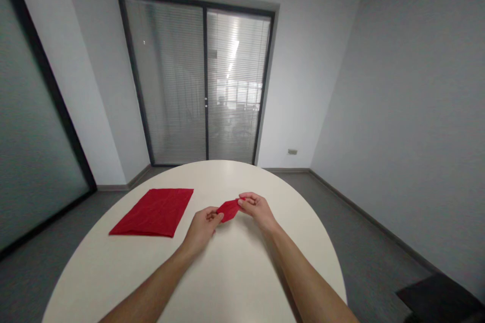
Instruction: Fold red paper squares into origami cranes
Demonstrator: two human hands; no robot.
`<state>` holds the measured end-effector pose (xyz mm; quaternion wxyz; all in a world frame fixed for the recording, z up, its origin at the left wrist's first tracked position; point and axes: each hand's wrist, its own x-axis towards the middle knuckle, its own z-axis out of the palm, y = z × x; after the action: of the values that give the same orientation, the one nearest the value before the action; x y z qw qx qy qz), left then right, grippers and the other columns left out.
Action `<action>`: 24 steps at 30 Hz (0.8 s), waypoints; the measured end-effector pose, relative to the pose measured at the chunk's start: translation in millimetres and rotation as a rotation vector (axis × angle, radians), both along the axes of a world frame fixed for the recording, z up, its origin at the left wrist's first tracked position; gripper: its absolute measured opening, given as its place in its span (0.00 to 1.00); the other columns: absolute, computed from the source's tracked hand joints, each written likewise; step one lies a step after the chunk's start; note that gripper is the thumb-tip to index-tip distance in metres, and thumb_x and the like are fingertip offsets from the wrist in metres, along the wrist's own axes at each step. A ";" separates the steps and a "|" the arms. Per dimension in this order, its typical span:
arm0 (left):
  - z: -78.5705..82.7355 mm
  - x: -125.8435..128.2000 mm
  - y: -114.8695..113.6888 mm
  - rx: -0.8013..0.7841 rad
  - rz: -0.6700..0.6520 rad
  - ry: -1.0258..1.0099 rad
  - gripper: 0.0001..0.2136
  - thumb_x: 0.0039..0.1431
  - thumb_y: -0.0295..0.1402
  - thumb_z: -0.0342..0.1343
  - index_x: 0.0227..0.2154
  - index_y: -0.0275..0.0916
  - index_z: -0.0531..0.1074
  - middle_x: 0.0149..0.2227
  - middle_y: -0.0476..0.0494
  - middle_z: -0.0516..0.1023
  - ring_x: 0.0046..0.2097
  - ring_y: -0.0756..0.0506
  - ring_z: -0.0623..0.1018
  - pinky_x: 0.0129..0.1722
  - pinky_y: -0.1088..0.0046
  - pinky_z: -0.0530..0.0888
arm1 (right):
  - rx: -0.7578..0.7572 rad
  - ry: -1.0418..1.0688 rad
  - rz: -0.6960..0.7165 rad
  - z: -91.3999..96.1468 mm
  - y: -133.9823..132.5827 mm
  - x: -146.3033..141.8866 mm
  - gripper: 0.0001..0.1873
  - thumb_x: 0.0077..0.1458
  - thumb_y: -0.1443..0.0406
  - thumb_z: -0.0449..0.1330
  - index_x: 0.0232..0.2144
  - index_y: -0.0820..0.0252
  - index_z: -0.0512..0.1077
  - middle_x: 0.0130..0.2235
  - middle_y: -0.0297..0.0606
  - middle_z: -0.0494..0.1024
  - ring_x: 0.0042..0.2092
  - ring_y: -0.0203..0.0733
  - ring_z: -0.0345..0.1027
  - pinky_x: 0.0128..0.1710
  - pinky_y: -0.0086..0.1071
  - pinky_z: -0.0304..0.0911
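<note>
A small folded red paper piece [229, 210] is held just above the white round table [235, 272] between both hands. My left hand [202, 227] pinches its near left end with closed fingers. My right hand [255, 207] pinches its far right end, fingers curled together. A larger flat red sheet [153, 218], folded into a rectangle, lies on the table to the left of my left hand, apart from it.
Glass sliding doors with blinds [200, 81] stand behind the table. Grey floor surrounds the table. A dark object [439, 298] sits on the floor at the lower right, by the wall.
</note>
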<state>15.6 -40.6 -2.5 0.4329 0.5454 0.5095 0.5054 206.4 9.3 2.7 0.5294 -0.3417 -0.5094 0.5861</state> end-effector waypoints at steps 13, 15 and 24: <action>-1.0 -9.5 1.7 0.291 0.214 0.224 0.10 0.58 0.41 0.56 0.30 0.39 0.73 0.32 0.44 0.80 0.36 0.42 0.78 0.38 0.68 0.71 | 0.067 -0.093 -0.206 4.6 -9.7 -18.8 0.28 0.38 0.47 0.72 0.28 0.58 0.64 0.27 0.29 0.72 0.26 0.37 0.72 0.29 0.32 0.67; 0.3 -10.6 -0.2 0.333 0.230 0.272 0.09 0.59 0.39 0.55 0.31 0.40 0.74 0.33 0.44 0.81 0.37 0.42 0.79 0.38 0.69 0.71 | 0.058 -0.150 -0.063 2.6 -13.8 -25.5 0.27 0.41 0.47 0.70 0.27 0.59 0.65 0.28 0.31 0.73 0.29 0.40 0.74 0.31 0.33 0.68; 0.5 3.8 -11.1 0.394 0.128 0.260 0.09 0.59 0.35 0.55 0.39 0.41 0.76 0.40 0.42 0.80 0.43 0.41 0.79 0.31 0.72 0.75 | 0.171 -0.198 0.115 -0.9 -21.5 -35.8 0.21 0.47 0.51 0.69 0.33 0.60 0.72 0.35 0.38 0.79 0.34 0.39 0.73 0.40 0.35 0.67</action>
<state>19.4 -51.7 -2.0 0.2159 0.6466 0.4861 0.5469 170.6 -12.3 1.8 0.4691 -0.3217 -0.6261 0.5334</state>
